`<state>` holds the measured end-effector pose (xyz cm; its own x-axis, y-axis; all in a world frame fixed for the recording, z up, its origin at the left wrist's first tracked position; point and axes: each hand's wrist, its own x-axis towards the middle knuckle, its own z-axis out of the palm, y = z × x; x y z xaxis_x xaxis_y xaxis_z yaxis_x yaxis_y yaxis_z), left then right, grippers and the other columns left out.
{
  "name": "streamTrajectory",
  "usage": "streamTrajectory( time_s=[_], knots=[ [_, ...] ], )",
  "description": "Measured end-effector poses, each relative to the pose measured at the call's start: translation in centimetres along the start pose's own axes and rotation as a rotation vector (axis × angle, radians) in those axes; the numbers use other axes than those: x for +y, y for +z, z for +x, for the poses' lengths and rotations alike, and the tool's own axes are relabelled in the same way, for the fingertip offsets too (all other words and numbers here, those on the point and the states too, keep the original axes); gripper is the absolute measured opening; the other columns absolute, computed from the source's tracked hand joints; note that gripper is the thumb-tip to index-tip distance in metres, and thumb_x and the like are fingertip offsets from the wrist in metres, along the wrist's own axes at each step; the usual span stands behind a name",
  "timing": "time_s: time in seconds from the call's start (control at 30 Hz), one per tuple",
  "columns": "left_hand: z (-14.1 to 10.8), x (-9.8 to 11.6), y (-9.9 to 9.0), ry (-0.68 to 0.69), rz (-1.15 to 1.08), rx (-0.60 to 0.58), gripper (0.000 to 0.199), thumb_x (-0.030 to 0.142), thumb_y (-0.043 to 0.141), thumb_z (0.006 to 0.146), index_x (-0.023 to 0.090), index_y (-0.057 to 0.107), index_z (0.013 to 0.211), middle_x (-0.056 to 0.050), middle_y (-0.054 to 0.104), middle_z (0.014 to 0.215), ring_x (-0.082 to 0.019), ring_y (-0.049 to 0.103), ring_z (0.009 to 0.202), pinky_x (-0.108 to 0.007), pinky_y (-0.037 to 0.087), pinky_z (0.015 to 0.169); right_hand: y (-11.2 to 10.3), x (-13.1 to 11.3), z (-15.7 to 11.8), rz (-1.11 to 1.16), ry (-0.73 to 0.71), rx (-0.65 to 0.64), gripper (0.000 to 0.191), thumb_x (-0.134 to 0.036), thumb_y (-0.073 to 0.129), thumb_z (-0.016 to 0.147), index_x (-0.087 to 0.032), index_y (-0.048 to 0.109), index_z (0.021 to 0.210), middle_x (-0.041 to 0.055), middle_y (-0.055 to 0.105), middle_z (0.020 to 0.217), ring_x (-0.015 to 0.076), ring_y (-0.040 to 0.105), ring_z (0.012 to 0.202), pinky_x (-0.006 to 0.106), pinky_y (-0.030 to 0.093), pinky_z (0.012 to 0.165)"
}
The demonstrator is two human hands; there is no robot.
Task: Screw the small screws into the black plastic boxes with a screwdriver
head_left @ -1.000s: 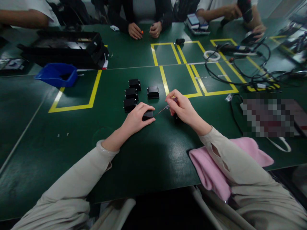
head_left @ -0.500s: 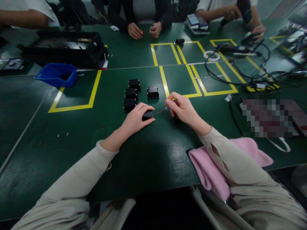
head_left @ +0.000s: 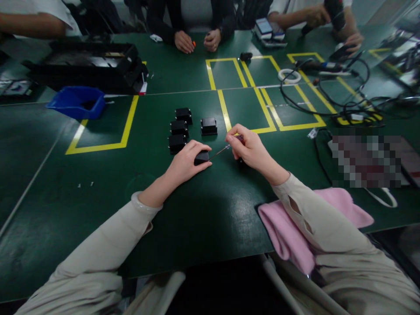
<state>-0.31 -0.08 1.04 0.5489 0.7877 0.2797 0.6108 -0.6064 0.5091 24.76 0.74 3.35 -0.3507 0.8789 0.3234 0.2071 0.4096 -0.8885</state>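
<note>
My left hand is closed round a small black box, holding it down on the green table. In my right hand is a screwdriver, its handle mostly covered by my fingers. The thin shaft slants down to the left, and its tip meets the right side of the box. Beyond my left hand, several similar black boxes stand in a column, the closest being a black box. Another black box sits apart, to the right of them. A small dark thing shows partly beneath my right hand; I cannot make it out.
A blue bin and stacked black trays stand at the far left. A pink cloth lies under my right forearm. Black cables and a white ring are at the right. People sit across the table.
</note>
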Motion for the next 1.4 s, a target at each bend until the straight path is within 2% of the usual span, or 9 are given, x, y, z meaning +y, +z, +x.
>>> streamTrajectory(
  time_s=[0.13, 0.3, 0.47, 0.67, 0.8, 0.9, 1.03, 1.23, 1.4],
  knots=[
    [-0.01, 0.0, -0.01, -0.003, 0.002, -0.008, 0.034, 0.03, 0.074, 0.096, 0.02, 0.064, 0.126, -0.01, 0.066, 0.126, -0.028, 0.065, 0.122, -0.046, 0.053, 0.109, 0.1, 0.01, -0.03, 0.039, -0.018, 0.021, 0.016, -0.039, 0.056, 0.108, -0.024, 0.053, 0.103, -0.009, 0.052, 0.056, 0.0127, 0.054, 0.047, 0.028, 0.039, 0.053],
    [0.02, -0.02, -0.08, -0.007, 0.002, -0.014, 0.034, 0.031, 0.075, 0.095, 0.021, 0.064, 0.127, -0.01, 0.066, 0.126, -0.029, 0.065, 0.122, -0.047, 0.053, 0.108, 0.06, 0.14, -0.03, 0.005, 0.0, 0.004, 0.032, -0.051, 0.058, 0.107, -0.025, 0.05, 0.09, -0.0099, 0.048, 0.05, 0.011, 0.049, 0.043, 0.028, 0.035, 0.05],
    [0.06, 0.03, -0.13, -0.009, -0.005, -0.016, 0.034, 0.031, 0.074, 0.095, 0.022, 0.064, 0.126, -0.01, 0.066, 0.126, -0.029, 0.065, 0.123, -0.047, 0.053, 0.109, 0.05, 0.09, -0.04, 0.06, -0.04, -0.007, 0.024, -0.046, 0.057, 0.108, -0.024, 0.053, 0.101, -0.0094, 0.051, 0.057, 0.011, 0.054, 0.049, 0.027, 0.039, 0.054],
    [0.02, -0.06, -0.04, -0.009, 0.0, -0.013, 0.034, 0.031, 0.074, 0.096, 0.022, 0.064, 0.127, -0.01, 0.066, 0.127, -0.029, 0.065, 0.122, -0.048, 0.054, 0.108, -0.02, -0.21, -0.03, 0.003, -0.012, -0.025, 0.038, -0.055, 0.054, 0.109, -0.023, 0.054, 0.088, -0.0093, 0.049, 0.051, 0.0095, 0.049, 0.044, 0.027, 0.035, 0.052],
    [-0.01, -0.16, 0.05, 0.005, 0.001, -0.006, 0.034, 0.031, 0.074, 0.096, 0.02, 0.064, 0.127, -0.011, 0.066, 0.126, -0.029, 0.065, 0.122, -0.048, 0.054, 0.108, 0.02, -0.25, -0.08, 0.022, -0.043, 0.015, 0.02, -0.043, 0.056, 0.108, -0.024, 0.053, 0.102, -0.0094, 0.051, 0.058, 0.0112, 0.053, 0.049, 0.028, 0.039, 0.055],
    [0.01, -0.13, 0.03, -0.004, 0.002, -0.008, 0.034, 0.031, 0.074, 0.096, 0.021, 0.064, 0.127, -0.011, 0.067, 0.126, -0.029, 0.065, 0.122, -0.048, 0.053, 0.108, 0.04, -0.17, -0.1, 0.003, -0.035, 0.025, 0.014, -0.037, 0.056, 0.107, -0.024, 0.052, 0.102, -0.0084, 0.053, 0.06, 0.0122, 0.054, 0.051, 0.028, 0.039, 0.056],
    [0.03, 0.02, -0.06, -0.016, 0.009, -0.017, 0.034, 0.032, 0.074, 0.096, 0.021, 0.064, 0.127, -0.011, 0.067, 0.127, -0.029, 0.065, 0.122, -0.049, 0.053, 0.108, 0.0, -0.01, -0.09, -0.026, 0.006, 0.016, 0.026, -0.043, 0.058, 0.107, -0.025, 0.05, 0.091, -0.0095, 0.048, 0.052, 0.0116, 0.047, 0.044, 0.028, 0.034, 0.05],
    [-0.07, 0.04, -0.08, -0.007, 0.002, -0.008, 0.034, 0.032, 0.074, 0.096, 0.022, 0.064, 0.127, -0.01, 0.066, 0.126, -0.029, 0.065, 0.122, -0.048, 0.053, 0.109, -0.04, -0.07, -0.04, -0.002, -0.03, 0.031, 0.014, -0.036, 0.058, 0.105, -0.024, 0.052, 0.101, -0.0081, 0.054, 0.064, 0.0105, 0.053, 0.049, 0.027, 0.039, 0.054],
    [-0.06, -0.11, 0.02, 0.008, 0.001, 0.002, 0.033, 0.031, 0.074, 0.096, 0.021, 0.064, 0.126, -0.01, 0.067, 0.126, -0.029, 0.065, 0.122, -0.047, 0.053, 0.109, -0.03, -0.07, -0.05, -0.039, -0.017, 0.027, 0.026, -0.043, 0.056, 0.107, -0.024, 0.051, 0.09, -0.0077, 0.048, 0.056, 0.0114, 0.047, 0.047, 0.028, 0.034, 0.052]
  ],
)
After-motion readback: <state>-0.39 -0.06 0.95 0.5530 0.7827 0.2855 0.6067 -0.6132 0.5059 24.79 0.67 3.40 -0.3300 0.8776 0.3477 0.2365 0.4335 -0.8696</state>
